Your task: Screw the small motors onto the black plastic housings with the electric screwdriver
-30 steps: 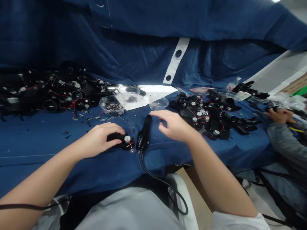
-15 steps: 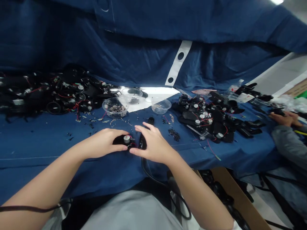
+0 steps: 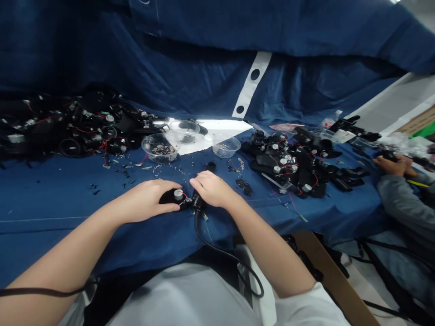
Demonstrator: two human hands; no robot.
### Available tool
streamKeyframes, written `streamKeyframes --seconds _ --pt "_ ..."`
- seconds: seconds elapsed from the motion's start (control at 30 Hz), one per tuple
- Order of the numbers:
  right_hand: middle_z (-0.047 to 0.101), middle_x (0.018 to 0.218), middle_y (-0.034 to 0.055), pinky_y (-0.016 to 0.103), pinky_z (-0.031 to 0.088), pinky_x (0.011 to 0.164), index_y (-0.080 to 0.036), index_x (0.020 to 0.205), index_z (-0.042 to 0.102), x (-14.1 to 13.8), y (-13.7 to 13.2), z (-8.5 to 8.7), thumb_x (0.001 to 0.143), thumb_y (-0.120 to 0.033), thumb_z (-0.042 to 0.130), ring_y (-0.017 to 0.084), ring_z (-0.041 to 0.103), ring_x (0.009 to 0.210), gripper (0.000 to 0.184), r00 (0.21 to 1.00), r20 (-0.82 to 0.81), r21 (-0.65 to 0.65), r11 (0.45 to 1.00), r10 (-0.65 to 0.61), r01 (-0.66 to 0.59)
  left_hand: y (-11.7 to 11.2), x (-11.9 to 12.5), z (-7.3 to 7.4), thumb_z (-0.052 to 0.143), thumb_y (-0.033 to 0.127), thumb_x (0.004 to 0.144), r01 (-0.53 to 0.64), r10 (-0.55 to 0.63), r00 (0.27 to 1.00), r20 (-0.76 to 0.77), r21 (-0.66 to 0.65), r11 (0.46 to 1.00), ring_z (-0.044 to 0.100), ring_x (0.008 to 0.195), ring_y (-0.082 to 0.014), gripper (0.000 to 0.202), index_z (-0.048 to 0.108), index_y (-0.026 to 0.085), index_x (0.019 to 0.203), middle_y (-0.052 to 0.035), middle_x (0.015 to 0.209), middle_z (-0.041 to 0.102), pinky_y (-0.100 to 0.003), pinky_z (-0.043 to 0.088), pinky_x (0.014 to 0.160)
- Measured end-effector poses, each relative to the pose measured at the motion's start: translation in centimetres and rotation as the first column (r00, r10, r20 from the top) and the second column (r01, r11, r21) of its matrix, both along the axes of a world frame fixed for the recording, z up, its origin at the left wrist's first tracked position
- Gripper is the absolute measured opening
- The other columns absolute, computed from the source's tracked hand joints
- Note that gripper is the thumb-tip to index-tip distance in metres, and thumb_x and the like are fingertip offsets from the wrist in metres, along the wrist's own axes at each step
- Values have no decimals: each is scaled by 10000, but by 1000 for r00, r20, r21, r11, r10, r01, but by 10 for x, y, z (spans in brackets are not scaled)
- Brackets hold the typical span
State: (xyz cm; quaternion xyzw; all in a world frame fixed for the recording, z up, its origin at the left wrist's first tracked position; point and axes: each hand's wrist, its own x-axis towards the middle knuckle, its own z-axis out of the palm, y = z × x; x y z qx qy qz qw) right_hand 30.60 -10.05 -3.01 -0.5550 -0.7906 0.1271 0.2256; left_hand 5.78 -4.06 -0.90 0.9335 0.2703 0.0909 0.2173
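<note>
My left hand grips a black plastic housing on the blue cloth, thumb on the near side and fingers on the far side. A small round silver motor with a red wire sits in that housing. Just to its right, my right hand is closed around a black corded electric screwdriver, which lies on the cloth. Its cable runs from the near end over the table edge. The palm covers the screwdriver's middle part.
Clear plastic bowls of small screws stand behind my hands. Piles of black housings with wires lie left and right. Loose black screws are scattered about. At the far right a co-worker's hands hold a dark part. Below is a cardboard box.
My right hand has left the side of the housing and closed on the screwdriver beside it. The left hand keeps its hold on the housing. The view has shifted slightly.
</note>
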Motion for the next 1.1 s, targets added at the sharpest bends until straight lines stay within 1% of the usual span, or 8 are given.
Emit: streamKeyframes --seconds 0.2,0.4,0.63,0.73,0.8,0.87,0.97,1.1 --pt "738 1036 99 375 496 1058 -175 888 701 33 -6 -2 1085 -245 223 214 659 1135 522 974 -169 128 977 -150 172 9 -7 1 656 615 901 -6 12 999 46 -145 989 686 1209 -285 581 656 279 1374 -58 1343 716 -400 532 1057" --pt "752 966 77 397 530 995 -196 826 717 57 -16 -1 944 -258 543 240 676 1074 219 992 -100 131 988 -74 87 7 -29 32 657 581 915 -38 172 954 244 -472 881 749 1009 -262 487 724 219 1234 -81 1147 785 -369 623 876" --pt "747 1052 168 452 581 851 -150 964 739 18 -36 21 951 -263 583 355 594 1233 193 986 88 170 977 -144 127 -33 -41 67 692 480 935 44 172 893 416 -460 887 748 1010 -248 400 705 255 1266 -65 1146 781 -342 628 869" --pt "750 1099 116 477 549 997 -188 1131 710 -12 -65 42 916 -286 669 315 624 1193 240 995 -90 244 968 -41 62 -55 -36 68 720 391 929 18 173 831 529 -337 942 744 1059 -232 391 672 303 1307 -46 1218 761 -326 620 925" --pt "717 1228 102 415 598 931 -225 1375 595 -35 -85 51 815 -425 827 275 687 1100 638 911 -406 164 986 76 -9 -71 -32 66 758 348 899 -22 172 780 602 -248 968 733 1109 -241 453 646 330 1337 -48 1278 739 -339 616 962" --pt "700 1299 100 375 634 871 -270 1531 438 -57 -101 54 729 -563 895 277 713 1120 968 718 -683 160 986 136 -34 -86 -28 62 800 337 861 -50 158 755 636 -185 981 715 1157 -264 512 637 340 1346 -59 1317 719 -369 611 993" --pt "750 1213 79 345 649 868 -290 1394 586 -80 -115 55 806 -620 828 256 754 1064 716 459 -882 164 983 110 81 -103 -26 59 837 378 824 -51 146 759 634 -166 985 702 1175 -297 585 628 342 1369 -80 1345 699 -410 620 990" --pt "789 1055 66 337 674 803 -262 1197 710 -91 -122 62 764 -628 856 258 783 916 585 423 -904 173 960 65 220 -115 -31 60 785 372 867 -136 160 666 729 -93 986 703 1153 -302 573 600 349 1408 -76 1319 706 -431 642 941"
